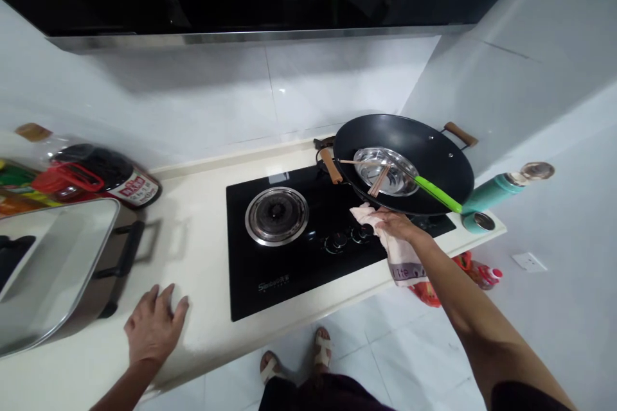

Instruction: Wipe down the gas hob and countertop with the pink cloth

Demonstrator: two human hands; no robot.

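My right hand (396, 225) grips a pale pink cloth (385, 241) on the black gas stove (299, 270), by the control knobs (336, 242) and under the near rim of the wok. The cloth's lower end, with a grey lettered band, hangs over the counter's front edge. A black wok (434, 154) with wooden handles sits on the right burner. Inside it are a metal plate (407, 187), chopsticks (378, 182) and a utensil with a green handle (438, 194). My left hand (154, 324) lies on the white counter (202, 340) left of the stove, fingers spread, holding nothing.
At left stands a lidded electric cooker (81, 282), with a dark sauce bottle (130, 183) behind it. The left burner (276, 215) is bare. Right of the wok are a teal flask (496, 191) and a teal cup (479, 223). The range hood (260, 38) hangs above.
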